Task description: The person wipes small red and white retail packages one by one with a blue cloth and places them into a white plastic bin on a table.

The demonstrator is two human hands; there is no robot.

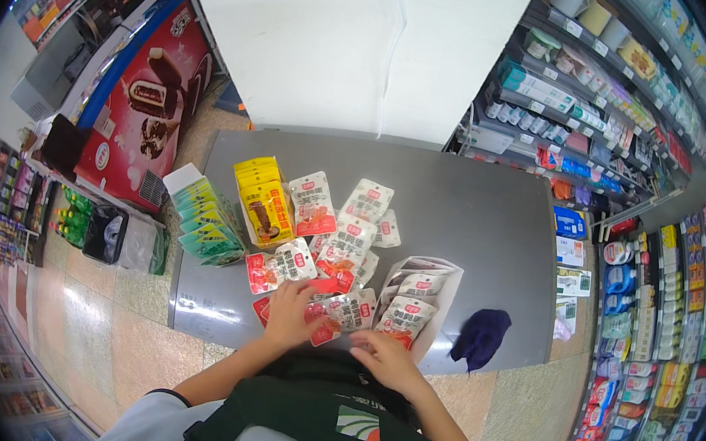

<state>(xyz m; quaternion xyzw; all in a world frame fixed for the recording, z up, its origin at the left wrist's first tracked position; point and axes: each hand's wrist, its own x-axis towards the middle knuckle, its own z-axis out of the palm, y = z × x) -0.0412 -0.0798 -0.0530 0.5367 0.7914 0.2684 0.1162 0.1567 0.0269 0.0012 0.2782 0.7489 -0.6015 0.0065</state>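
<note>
My left hand (291, 315) rests over the near edge of a pile of red and white snack pouches (343, 245) on a grey table (490, 216); whether its fingers grip a pouch is unclear. My right hand (387, 359) is at the near table edge, by the right end of a red and white pouch (349, 311), its fingers slightly curled. Just beyond and right of it stands a white carton (447, 296) holding several similar pouches upright. Left of the pile are a box of yellow snack packets (266, 207) and a carton of green packets (212, 224).
A dark purple cloth (481, 338) lies at the table's right. A white panel (347, 43) rises at the far edge. Stocked shelves (600, 111) stand on the right, an ice cream freezer (145, 99) and a black bin (104, 234) on the left.
</note>
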